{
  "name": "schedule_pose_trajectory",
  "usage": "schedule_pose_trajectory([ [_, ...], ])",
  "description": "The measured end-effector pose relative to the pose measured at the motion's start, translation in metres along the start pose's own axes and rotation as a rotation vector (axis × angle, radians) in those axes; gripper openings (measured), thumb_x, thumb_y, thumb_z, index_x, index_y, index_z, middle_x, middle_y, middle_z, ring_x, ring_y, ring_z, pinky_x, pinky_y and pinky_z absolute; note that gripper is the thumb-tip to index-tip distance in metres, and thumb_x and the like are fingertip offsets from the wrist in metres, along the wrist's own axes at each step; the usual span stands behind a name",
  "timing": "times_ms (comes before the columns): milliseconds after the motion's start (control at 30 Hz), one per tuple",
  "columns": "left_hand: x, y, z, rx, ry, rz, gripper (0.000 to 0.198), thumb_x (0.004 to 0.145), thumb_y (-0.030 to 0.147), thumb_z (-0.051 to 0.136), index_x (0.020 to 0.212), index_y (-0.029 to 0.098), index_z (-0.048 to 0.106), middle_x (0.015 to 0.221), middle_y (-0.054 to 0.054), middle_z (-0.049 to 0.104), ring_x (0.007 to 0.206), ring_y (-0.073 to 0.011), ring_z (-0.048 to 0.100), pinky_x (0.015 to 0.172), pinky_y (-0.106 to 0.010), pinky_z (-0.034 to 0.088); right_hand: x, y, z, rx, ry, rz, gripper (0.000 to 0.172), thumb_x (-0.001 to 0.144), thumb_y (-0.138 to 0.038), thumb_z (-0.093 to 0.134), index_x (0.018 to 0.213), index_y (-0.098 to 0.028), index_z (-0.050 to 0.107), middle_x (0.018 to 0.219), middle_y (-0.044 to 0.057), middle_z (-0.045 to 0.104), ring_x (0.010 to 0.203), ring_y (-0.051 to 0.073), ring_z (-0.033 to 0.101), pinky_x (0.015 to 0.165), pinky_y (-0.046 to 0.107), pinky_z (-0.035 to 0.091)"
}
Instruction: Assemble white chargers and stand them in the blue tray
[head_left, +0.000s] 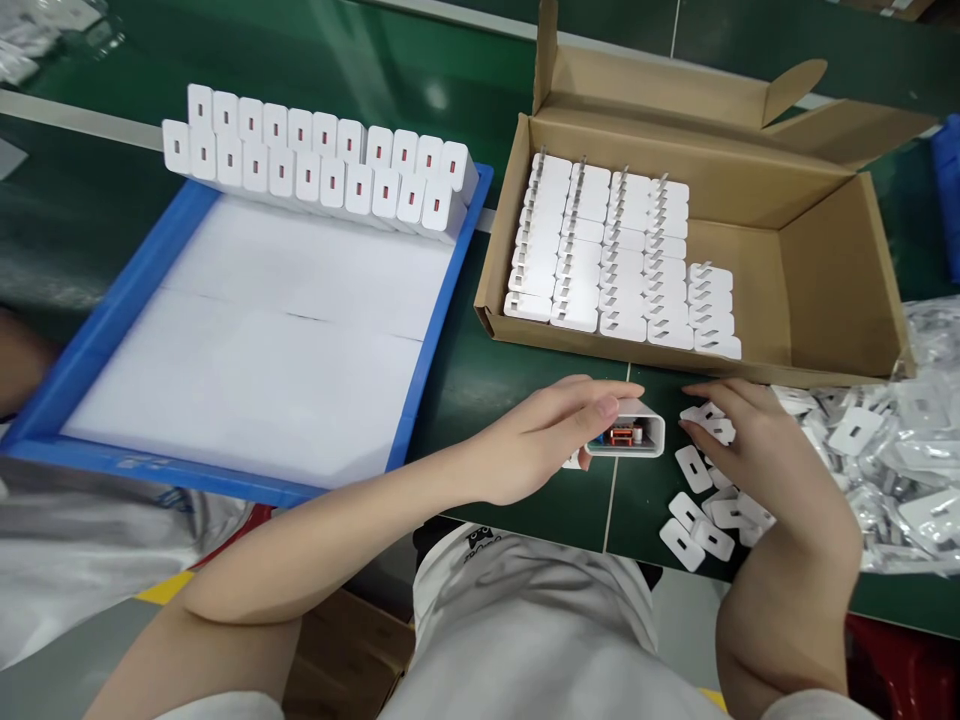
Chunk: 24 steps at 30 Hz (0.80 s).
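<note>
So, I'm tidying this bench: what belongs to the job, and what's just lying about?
Seemingly in use:
white housing in left hand
loose caps by right hand
bagged white parts
blue tray of slotted housings
cardboard box of pronged housings

Apparently lying about:
plastic bags, top left
blue object, right edge

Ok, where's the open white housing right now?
In the head view, right of centre: the left hand holds the open white housing just below the cardboard box.
</note>
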<state>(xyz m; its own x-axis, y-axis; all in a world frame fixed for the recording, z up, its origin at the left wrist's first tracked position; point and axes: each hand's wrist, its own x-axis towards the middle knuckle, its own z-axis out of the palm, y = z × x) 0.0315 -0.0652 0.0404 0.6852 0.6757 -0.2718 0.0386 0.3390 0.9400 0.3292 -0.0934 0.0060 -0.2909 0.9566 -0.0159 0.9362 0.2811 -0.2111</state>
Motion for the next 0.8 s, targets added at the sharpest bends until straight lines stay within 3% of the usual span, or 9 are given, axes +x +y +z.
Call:
schedule_pose_trajectory([
  [133,0.0,0.001,0.0,0.016,-0.001,-0.007,0.06,0.095,0.061,0.038,0.139,0.024,0.053,0.131,-0.011,0.052,0.097,-0.0207,0.056,0.077,-0.029,0.048,-0.003,0.013,0.004,-0.017,-0.035,-0.015,0.045,0.09,-0.041,0.054,0.129,-0.018,0.055,0.121,0.013,0.058,0.111,0.034,0.058,0.093,0.049,0.05],
  [333,-0.001,0.004,0.0,0.037,-0.006,-0.025,0.058,0.097,0.058,0.038,0.14,0.023,0.052,0.13,-0.011,0.053,0.098,-0.0214,0.057,0.078,-0.03,0.048,0.0,0.006,0.005,0.032,-0.05,-0.05,0.035,0.092,-0.033,0.052,0.124,-0.02,0.058,0.115,0.01,0.061,0.104,0.03,0.06,0.09,0.046,0.052],
  [600,-0.002,0.007,0.002,0.064,0.001,-0.047,0.057,0.098,0.055,0.036,0.141,0.021,0.051,0.136,-0.011,0.051,0.101,-0.0222,0.058,0.082,-0.03,0.047,0.001,-0.032,-0.025,0.321,0.167,0.014,0.023,0.093,-0.03,0.056,0.114,-0.027,0.064,0.12,0.006,0.063,0.112,0.028,0.06,0.091,0.042,0.053],
  [733,-0.002,0.007,0.003,0.054,0.015,-0.038,0.055,0.098,0.055,0.038,0.138,0.021,0.054,0.128,-0.011,0.055,0.102,-0.0223,0.057,0.082,-0.03,0.046,0.003,-0.038,-0.023,0.393,0.22,0.092,0.02,0.094,-0.029,0.051,0.105,-0.026,0.068,0.112,0.006,0.068,0.105,0.028,0.064,0.078,0.041,0.056],
  [800,-0.002,0.006,0.004,0.047,0.021,-0.036,0.055,0.098,0.055,0.039,0.137,0.021,0.055,0.127,-0.011,0.054,0.102,-0.0219,0.057,0.082,-0.03,0.046,0.004,-0.042,-0.02,0.47,0.285,0.151,0.019,0.094,-0.03,0.053,0.097,-0.025,0.07,0.107,0.007,0.07,0.102,0.028,0.065,0.081,0.043,0.056],
])
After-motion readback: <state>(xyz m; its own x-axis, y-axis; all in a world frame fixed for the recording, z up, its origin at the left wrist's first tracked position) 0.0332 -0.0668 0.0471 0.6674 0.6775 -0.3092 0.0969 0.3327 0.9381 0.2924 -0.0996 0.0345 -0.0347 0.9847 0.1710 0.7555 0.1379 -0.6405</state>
